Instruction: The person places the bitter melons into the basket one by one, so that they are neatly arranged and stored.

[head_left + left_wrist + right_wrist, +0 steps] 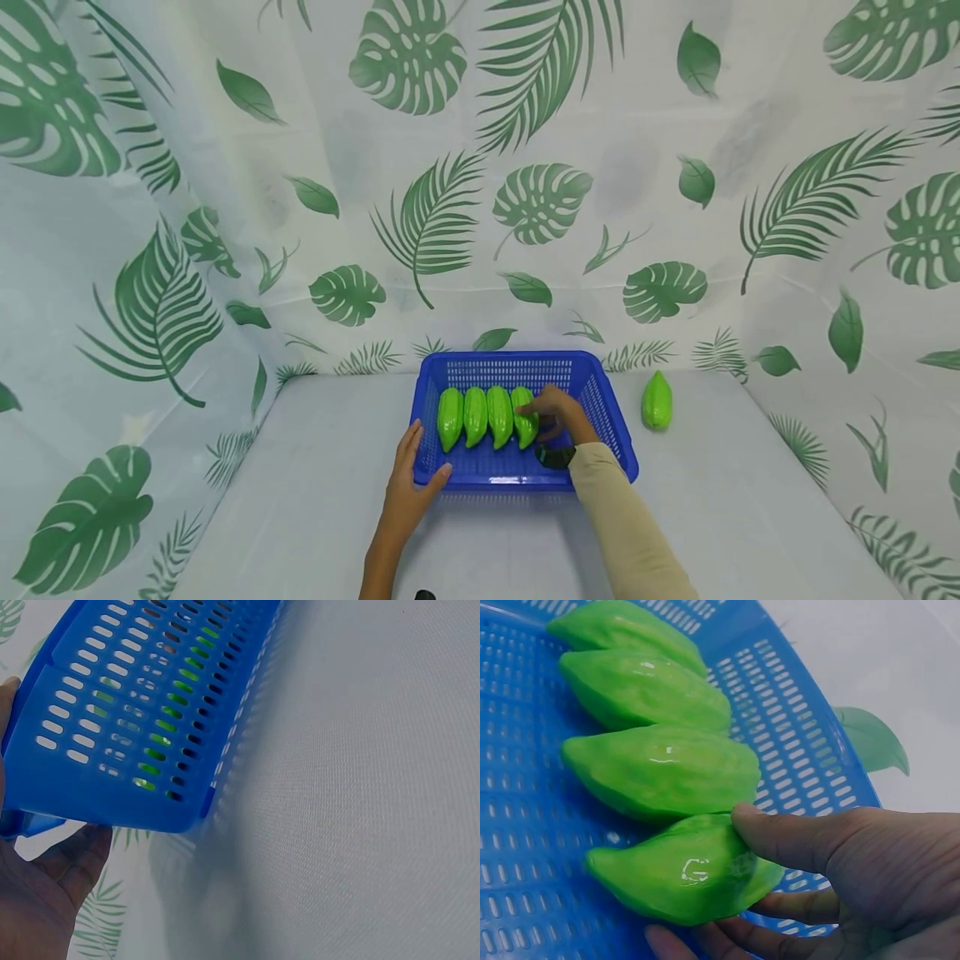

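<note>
In the head view, a row of several glossy green bitter melons point(476, 417) lies in a blue basket point(495, 482). My right hand point(551, 412) reaches inside and holds the rightmost bitter melon point(686, 874). Its thumb lies on top of the blunt end, and the fingers curl underneath, as the right wrist view shows. Three other bitter melons point(664, 769) lie alongside, pointed ends facing the same way. At the basket's front left corner is my left hand point(408, 492), its fingers straight along the side and its thumb spread toward the front rim. The basket's perforated wall point(112, 780) fills much of the left wrist view.
Another green bitter melon point(657, 402) lies on the white tabletop point(720, 500), right of the basket. A leaf-patterned curtain point(540, 275) stands close behind the basket and also on both sides. A dark band point(555, 456) is on my right wrist.
</note>
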### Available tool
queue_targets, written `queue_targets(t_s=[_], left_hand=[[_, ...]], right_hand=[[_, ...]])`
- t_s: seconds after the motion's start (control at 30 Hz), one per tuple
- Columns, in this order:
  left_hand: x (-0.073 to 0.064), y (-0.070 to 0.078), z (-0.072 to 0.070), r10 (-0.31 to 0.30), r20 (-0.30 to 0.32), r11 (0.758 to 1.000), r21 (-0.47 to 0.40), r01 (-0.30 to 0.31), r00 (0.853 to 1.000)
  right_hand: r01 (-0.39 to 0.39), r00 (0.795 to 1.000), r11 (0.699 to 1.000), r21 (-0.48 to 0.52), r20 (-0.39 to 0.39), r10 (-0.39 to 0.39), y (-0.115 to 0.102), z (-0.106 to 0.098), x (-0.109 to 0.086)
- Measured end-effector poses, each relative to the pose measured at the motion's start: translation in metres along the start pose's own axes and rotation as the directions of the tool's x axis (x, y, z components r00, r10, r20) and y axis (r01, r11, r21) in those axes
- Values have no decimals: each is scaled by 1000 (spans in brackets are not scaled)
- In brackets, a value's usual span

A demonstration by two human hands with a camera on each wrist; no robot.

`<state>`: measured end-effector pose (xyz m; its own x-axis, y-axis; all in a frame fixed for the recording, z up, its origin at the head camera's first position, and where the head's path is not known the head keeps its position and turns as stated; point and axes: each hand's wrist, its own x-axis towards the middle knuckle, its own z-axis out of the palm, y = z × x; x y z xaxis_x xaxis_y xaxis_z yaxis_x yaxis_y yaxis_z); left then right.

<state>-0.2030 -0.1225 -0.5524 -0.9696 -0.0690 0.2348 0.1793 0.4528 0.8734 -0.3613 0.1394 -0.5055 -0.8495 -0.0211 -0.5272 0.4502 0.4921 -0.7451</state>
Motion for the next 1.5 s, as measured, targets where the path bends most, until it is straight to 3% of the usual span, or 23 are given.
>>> queue_targets(t_s=[0.4,0.63,0.93,1.13,1.33,1.5], left_hand=[[-1,-1,1,6,3,1000,-6,-6,1000],[-2,-3,3,3,3,1000,-8,-3,1000],[-4,-2,3,-3,1,1000,3,3,1000],[-4,-1,1,-4,3,1000,-6,4,1000],[-2,0,1,3,4,1000,1,-3,1000],[-1,0,0,0,1,1000,11,0,1000]], right_hand=[[14,1000,1000,4,10,-14,0,1,-10],[23,1000,999,-24,10,-22,4,1,-4],[34,999,999,-33,37,-33,2,-2,-19],[48,999,993,-110,23,-46,-3,-13,-23],[135,990,975,-176,-19,-140,-15,-33,-32],[259,960,953,-155,-70,-273,-19,-52,-41]])
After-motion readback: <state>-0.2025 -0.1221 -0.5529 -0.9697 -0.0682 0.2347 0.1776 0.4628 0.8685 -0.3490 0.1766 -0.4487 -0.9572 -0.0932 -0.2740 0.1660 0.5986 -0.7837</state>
